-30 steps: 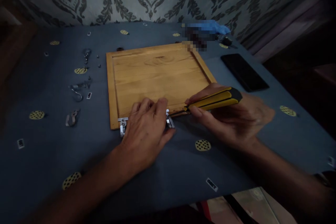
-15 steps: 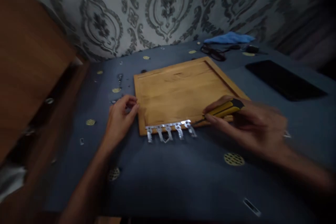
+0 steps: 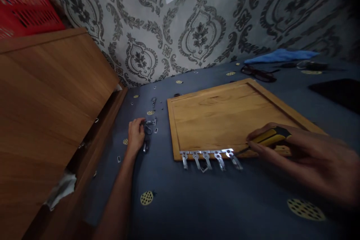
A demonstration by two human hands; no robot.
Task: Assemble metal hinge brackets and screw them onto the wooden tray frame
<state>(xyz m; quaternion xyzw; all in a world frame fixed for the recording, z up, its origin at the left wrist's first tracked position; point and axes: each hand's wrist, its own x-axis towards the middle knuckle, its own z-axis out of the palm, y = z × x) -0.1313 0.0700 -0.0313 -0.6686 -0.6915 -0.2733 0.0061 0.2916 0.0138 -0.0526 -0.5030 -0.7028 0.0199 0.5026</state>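
Observation:
My right hand point(image 3: 306, 161) is closed round a yellow-and-black screwdriver point(image 3: 270, 136), its shaft pointing left to the end of a row of shiny metal hooks point(image 3: 206, 156). That row lies along the near edge of a framed wooden board point(image 3: 213, 120), the hook ends hanging over the edge. Off to the left of the board, my left hand point(image 3: 136, 134) has its fingers bent together at a small metal hook piece point(image 3: 152, 122) on the table. Its fingertips are partly hidden. A metal loop point(image 3: 148, 130) and a dark metal piece point(image 3: 145, 146) lie close by it.
Behind the board are glasses point(image 3: 258, 73) and a blue cloth point(image 3: 281, 56). A black tablet-like slab point(image 3: 337, 92) lies at right. Wooden furniture point(image 3: 56, 93) bounds the left side, with a red basket point(image 3: 28, 7) on top. The blue tablecloth point(image 3: 197, 202) has a pineapple print.
My left hand has left the board's left edge and moved left to the small metal pieces. The view has turned left. My right hand still holds the screwdriver by the row's right end.

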